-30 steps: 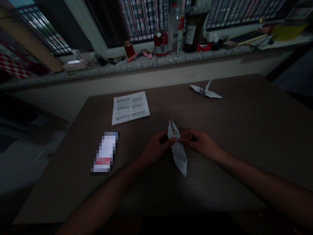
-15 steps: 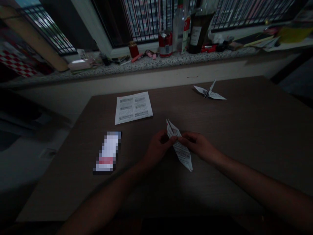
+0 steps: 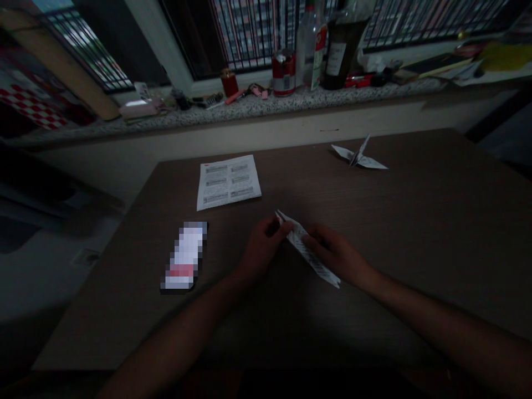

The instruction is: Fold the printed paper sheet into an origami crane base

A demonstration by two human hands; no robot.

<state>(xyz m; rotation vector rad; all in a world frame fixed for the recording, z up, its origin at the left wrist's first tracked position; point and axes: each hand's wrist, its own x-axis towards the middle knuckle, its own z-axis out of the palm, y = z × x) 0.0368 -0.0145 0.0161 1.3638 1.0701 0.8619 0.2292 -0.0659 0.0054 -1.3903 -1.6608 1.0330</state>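
Between my two hands is a folded sheet of printed paper, long and narrow with pointed ends, slanting from upper left to lower right. My left hand pinches it near its upper end, thumb on the near face. Along its right side, my right hand grips the middle with the thumb on top and the fingers behind, partly hidden. A folded paper crane with spread wings rests on the table at the back right. Left of the hands lies a flat printed sheet.
A phone with a blurred lit screen lies on the brown wooden table, left of my left forearm. Behind the table, a granite sill carries a red can, bottles, a small jar and clutter.
The folded paper has turned to a flatter slant and looks narrower. My left hand has slid toward its upper end, while my right hand stays near its middle.
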